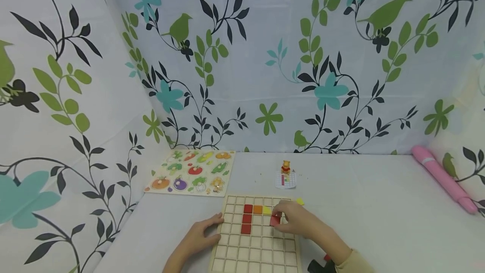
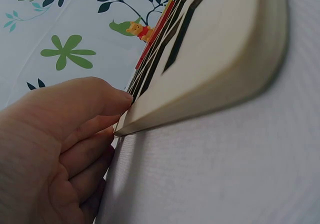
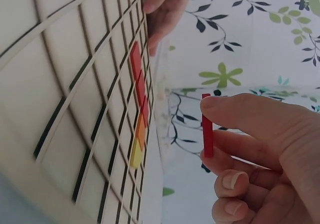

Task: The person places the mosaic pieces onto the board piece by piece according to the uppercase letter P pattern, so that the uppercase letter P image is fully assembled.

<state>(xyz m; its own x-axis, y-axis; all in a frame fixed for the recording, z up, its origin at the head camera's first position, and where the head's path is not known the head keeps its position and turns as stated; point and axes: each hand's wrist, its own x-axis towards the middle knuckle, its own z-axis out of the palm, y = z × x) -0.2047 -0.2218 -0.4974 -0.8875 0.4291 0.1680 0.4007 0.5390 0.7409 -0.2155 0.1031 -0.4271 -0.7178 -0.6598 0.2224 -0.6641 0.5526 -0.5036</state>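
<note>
A pale wooden grid board [image 1: 261, 247] lies on the white table near the front edge. Red tiles [image 1: 247, 218], an orange tile [image 1: 257, 209] and a yellow tile [image 1: 267, 210] sit in its cells. My right hand [image 1: 293, 219] hovers over the board's upper right part and pinches a flat red tile [image 1: 274, 220] between thumb and fingers; the right wrist view shows that red tile [image 3: 207, 125] held edge-on above the grid board [image 3: 65, 99]. My left hand [image 1: 202, 233] rests against the board's left edge, with its curled fingers [image 2: 95, 104] touching the rim of the grid board [image 2: 210, 59].
A vegetable peg puzzle [image 1: 191, 172] lies at the back left. A small bear figure [image 1: 286, 167] stands on a card [image 1: 285, 180] behind the board. A pink cylinder [image 1: 443, 178] lies at the right. A loose yellow tile [image 1: 300, 201] sits by the board's top right corner.
</note>
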